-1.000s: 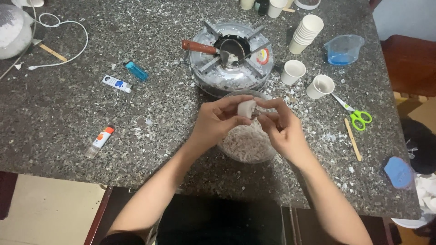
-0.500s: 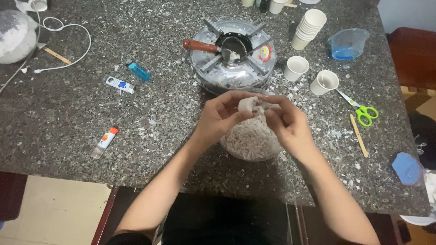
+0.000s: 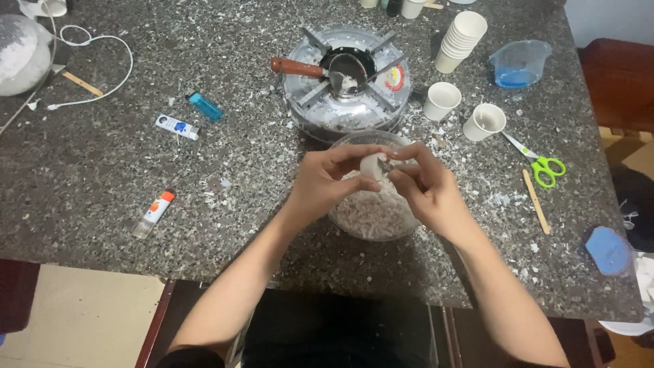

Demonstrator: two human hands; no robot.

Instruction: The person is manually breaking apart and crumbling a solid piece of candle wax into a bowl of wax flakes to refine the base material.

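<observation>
While both hands meet above the bowl point(image 3: 371, 218), the left hand point(image 3: 327, 184) has its grip closed on a small white lump point(image 3: 371, 165), thumb beneath and fingers curled over the top. The right hand point(image 3: 426, 187) pinches the same lump from the other side, its fingertips point(image 3: 402, 153) pressed together against it, so the lump sits clamped between the two grips, just over the bowl's far rim. That one clear bowl is filled with pale flakes and stands on the tabletop point(image 3: 136, 82) near its front edge. Just behind it rests one round burner point(image 3: 347, 82), with one small ladle point(image 3: 320, 70), red-handled, lying across its centre. To the right of the burner stand two single paper cups point(image 3: 441, 100) point(image 3: 484, 121) and one stack of cups point(image 3: 462, 41); how many are in the stack cannot be told. One blue tub point(image 3: 519, 63) sits beyond them. One pair of green scissors point(image 3: 538, 160) and one wooden stick point(image 3: 536, 201) lie at the right, near each other. At the left lie three lighters: one blue point(image 3: 205, 106), one white point(image 3: 176, 127), one with an orange end point(image 3: 154, 212). One white cable point(image 3: 95, 68) loops at the far left.
</observation>
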